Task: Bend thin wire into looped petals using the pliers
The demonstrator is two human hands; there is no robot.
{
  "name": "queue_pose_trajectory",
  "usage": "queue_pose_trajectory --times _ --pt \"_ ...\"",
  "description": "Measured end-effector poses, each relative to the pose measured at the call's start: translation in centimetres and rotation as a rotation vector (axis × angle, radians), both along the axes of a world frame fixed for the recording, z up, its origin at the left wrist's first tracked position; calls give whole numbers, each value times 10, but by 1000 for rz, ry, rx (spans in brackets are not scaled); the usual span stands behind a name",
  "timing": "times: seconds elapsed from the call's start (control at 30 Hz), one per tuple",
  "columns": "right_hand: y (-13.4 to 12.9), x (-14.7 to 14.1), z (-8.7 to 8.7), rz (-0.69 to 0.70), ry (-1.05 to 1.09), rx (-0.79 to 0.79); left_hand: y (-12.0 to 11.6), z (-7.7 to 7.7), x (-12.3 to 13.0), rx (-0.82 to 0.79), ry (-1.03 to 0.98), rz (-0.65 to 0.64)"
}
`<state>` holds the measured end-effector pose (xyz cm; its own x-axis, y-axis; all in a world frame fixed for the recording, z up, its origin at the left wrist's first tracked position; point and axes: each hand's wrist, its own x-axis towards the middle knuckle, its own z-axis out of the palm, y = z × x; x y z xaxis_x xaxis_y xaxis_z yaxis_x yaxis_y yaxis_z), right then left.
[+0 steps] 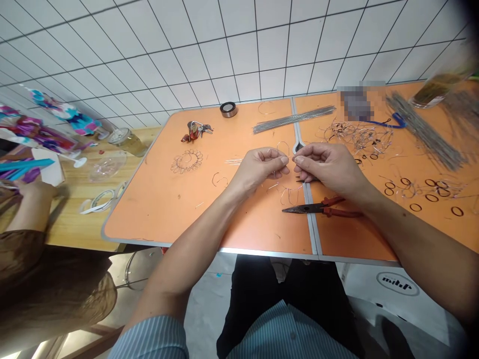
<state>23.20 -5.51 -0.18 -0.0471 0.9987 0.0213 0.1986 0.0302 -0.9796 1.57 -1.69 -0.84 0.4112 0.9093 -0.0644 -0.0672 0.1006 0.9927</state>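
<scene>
My left hand [265, 167] pinches a thin bent wire [283, 144] whose loop rises above the fingertips. Close beside it, my right hand [322, 167] is closed in a pinch too; what lies between its fingertips is too fine to make out. Both hands hover over the seam of the orange table [157, 199]. Just below the right hand rest red-handled needle-nose pliers [314, 208]. Several bent wire pieces [289, 193] lie under the hands. Left of them sits a ring of looped wire [187, 161].
Straight wire bundles [294, 119] lie at the back and right, near a tangle of wires [359, 137] and dark rings [431, 198]. A tape roll [228, 109] and keys [196, 130] stand toward the wall. At left, another person's hand [35, 189] works at a wooden table [80, 232].
</scene>
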Motion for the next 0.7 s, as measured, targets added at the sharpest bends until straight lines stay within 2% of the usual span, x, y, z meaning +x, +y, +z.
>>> queue_pose_trajectory --times 0.17,0.3,0.43,0.6,0.7 --pt "-1 -1 1 5 9 16 3 3 -2 -3 -17 41" --pt "4 6 -1 -101 -87 115 17 17 -22 25 -66 282" --pt "11 12 -8 -118 -239 200 30 26 -43 24 -93 390" --pt "15 10 -16 -109 -331 255 34 21 -43 -18 -147 349" --pt "13 6 -19 -88 -276 223 29 15 -34 -57 -138 315"
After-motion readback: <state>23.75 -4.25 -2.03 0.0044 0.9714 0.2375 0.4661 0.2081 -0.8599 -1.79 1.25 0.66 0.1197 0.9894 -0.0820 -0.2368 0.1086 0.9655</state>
